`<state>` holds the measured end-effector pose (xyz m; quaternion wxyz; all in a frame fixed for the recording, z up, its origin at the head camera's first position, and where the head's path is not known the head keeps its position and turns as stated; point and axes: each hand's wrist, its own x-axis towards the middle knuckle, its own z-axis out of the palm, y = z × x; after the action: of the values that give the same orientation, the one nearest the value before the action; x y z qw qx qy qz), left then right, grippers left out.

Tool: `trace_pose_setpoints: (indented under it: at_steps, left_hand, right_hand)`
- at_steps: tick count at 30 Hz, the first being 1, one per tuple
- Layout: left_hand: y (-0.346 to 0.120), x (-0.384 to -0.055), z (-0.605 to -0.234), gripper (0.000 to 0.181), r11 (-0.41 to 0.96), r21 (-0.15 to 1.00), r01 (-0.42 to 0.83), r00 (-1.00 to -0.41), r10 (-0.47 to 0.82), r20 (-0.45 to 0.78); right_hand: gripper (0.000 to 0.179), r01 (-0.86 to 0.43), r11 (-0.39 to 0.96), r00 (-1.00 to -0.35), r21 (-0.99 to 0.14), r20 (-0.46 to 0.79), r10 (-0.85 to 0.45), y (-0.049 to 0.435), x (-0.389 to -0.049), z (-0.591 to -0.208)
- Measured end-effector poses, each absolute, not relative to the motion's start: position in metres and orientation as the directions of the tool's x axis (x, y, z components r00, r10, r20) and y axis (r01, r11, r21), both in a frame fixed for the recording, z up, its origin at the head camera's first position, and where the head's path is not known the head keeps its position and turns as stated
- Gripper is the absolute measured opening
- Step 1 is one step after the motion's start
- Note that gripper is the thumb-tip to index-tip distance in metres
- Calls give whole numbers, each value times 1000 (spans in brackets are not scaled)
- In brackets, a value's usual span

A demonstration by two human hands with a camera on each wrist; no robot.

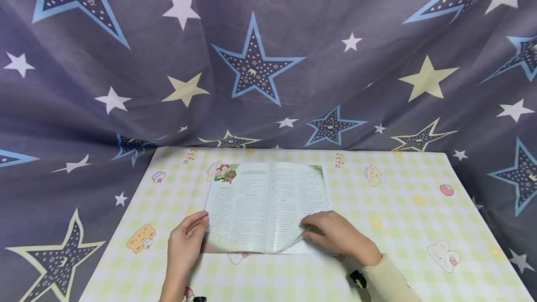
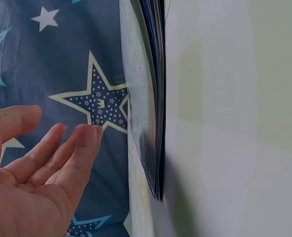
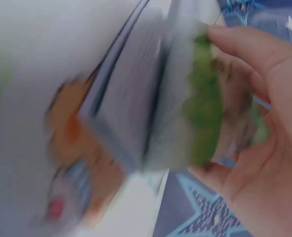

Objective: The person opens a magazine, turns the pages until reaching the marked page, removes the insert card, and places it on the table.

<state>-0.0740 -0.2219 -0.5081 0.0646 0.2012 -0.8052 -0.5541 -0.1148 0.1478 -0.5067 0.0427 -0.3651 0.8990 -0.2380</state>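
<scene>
An open magazine (image 1: 247,218) lies on the table, its pages filled with columns of small print and a cartoon picture at the top left. My left hand (image 1: 184,241) is at its left edge, fingers loosely bent. In the left wrist view that left hand (image 2: 47,173) shows nothing in its fingers, and a gap separates it from the magazine's edge (image 2: 158,123). My right hand (image 1: 335,234) pinches the lower right corner of a page (image 1: 293,232), which is lifted and curling. Blurred in the right wrist view, the raised page (image 3: 205,103) shows a green picture.
A pale green checked cloth (image 1: 402,227) with cartoon prints covers the table. Dark cloth with stars (image 1: 285,59) hangs behind the table and on both sides. A small black object (image 1: 358,278) is by the right sleeve (image 1: 390,278).
</scene>
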Motion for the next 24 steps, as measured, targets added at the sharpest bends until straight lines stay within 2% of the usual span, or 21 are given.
trace_pose_setpoints:
  at_steps: [4, 8, 13, 19, 24]
  left_hand:
    - [-217, -75, -506, 26, 306, 921, -241, -924, -363, -121]
    - [-211, -76, -508, 26, 319, 922, -220, -936, -334, -107]
    - [-202, -78, -512, 26, 308, 933, -184, -953, -290, -92]
    - [-187, -82, -512, 27, 250, 957, -150, -969, -230, -91]
    - [-169, -85, -511, 32, 216, 971, -100, -987, -147, -69]
  right_hand:
    - [33, -523, 711, -829, -470, 85, -553, 162, -114, -509]
    - [50, -489, 774, -872, -402, 207, -444, 168, -113, -513]
    - [61, -492, 802, -854, -338, 366, -370, 167, -114, -518]
    - [70, -552, 749, -817, -367, 418, -397, 153, -116, -518]
    - [67, -612, 697, -775, -374, 458, -435, 140, -116, -515]
